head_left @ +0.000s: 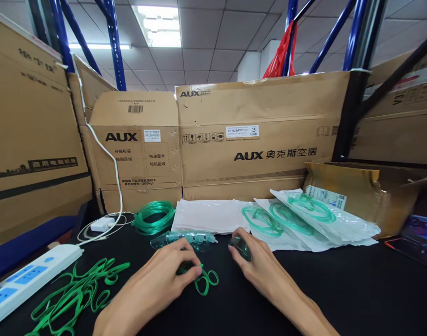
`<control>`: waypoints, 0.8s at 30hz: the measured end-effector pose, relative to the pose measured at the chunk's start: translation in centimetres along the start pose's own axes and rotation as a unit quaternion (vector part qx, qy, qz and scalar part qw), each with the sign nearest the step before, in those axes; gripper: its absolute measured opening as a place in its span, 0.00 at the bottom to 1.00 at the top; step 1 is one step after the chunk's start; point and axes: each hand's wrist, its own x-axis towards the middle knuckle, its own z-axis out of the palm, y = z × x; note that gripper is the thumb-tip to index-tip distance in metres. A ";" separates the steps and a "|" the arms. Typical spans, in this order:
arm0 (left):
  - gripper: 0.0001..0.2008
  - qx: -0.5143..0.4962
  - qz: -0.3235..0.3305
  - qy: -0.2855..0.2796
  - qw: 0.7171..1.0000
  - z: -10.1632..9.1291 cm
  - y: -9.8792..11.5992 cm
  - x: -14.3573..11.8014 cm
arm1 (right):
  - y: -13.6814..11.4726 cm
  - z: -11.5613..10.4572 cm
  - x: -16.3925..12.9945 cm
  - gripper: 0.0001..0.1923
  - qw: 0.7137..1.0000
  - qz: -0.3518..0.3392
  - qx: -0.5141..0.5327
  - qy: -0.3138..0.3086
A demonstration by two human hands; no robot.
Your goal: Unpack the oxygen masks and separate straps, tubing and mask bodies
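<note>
My left hand is closed, with thumb and forefinger pinching a looped green elastic strap just above the black table. Part of that strap is hidden behind the fingers. To its right, my right hand is wrapped round a rounded, see-through greenish plastic piece, mostly covered by the fingers. Just beyond my left hand lie clear blue-green plastic parts, their far end pointing left. A tangled heap of green elastic straps rests left of my left forearm.
A coil of green tubing lies at the back, beside a flat white package. White pouches with green tubing overlap at the right. A power strip and white cable stand left. Cardboard boxes wall the back; a phone sits far right.
</note>
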 end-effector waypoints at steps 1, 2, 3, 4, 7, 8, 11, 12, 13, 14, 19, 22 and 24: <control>0.09 -0.002 -0.003 -0.010 1.000 -0.1 -0.3 -0.1 | 0.0 0.0 0.0 0.05 1.000 0.000 0.003 -0.009; 0.09 -0.003 -0.006 -0.018 1.000 -0.1 -0.6 -0.1 | 0.0 0.0 -0.1 0.05 1.000 -0.001 0.005 -0.020; 0.08 -0.005 -0.010 -0.028 1.000 0.0 -0.7 -0.1 | -0.1 0.0 -0.2 0.05 0.999 -0.003 0.007 -0.035; 0.07 -0.007 -0.015 -0.036 0.999 0.1 -0.8 -0.1 | -0.1 -0.1 -0.3 0.05 0.999 -0.006 0.009 -0.053; 0.09 -0.023 -0.047 -0.048 0.997 0.8 -0.6 -0.2 | -0.3 -0.3 -0.6 0.09 0.995 -0.018 0.015 -0.101; 0.13 -0.030 -0.064 -0.049 0.996 1.0 -0.5 -0.2 | -0.4 -0.3 -0.7 0.11 0.993 -0.021 0.018 -0.111; 0.28 -0.045 -0.100 -0.051 0.993 1.8 -0.5 -0.4 | -0.7 -0.4 -0.8 0.13 0.990 -0.024 0.017 -0.138; 0.30 -0.043 -0.100 -0.050 0.993 2.1 -0.7 -0.4 | -0.7 -0.4 -0.8 0.14 0.989 -0.027 0.013 -0.144; 0.30 -0.038 -0.094 -0.048 0.994 2.3 -0.9 -0.4 | -0.7 -0.3 -0.7 0.13 0.989 -0.032 0.008 -0.147; 0.26 -0.030 -0.085 -0.046 0.995 2.5 -1.1 -0.3 | -0.7 -0.2 -0.7 0.13 0.988 -0.039 0.004 -0.146; 0.11 -0.002 -0.023 -0.044 0.999 3.6 -1.6 0.3 | -0.3 0.3 -0.7 0.12 0.991 -0.038 0.005 -0.126; 0.09 -0.001 -0.011 -0.014 1.000 3.6 -0.6 0.5 | -0.3 0.3 -0.5 0.11 0.994 -0.035 0.005 -0.105; 0.08 -0.011 -0.007 0.019 1.000 2.8 0.4 0.6 | -0.5 0.1 -0.2 0.10 0.997 -0.043 0.011 -0.070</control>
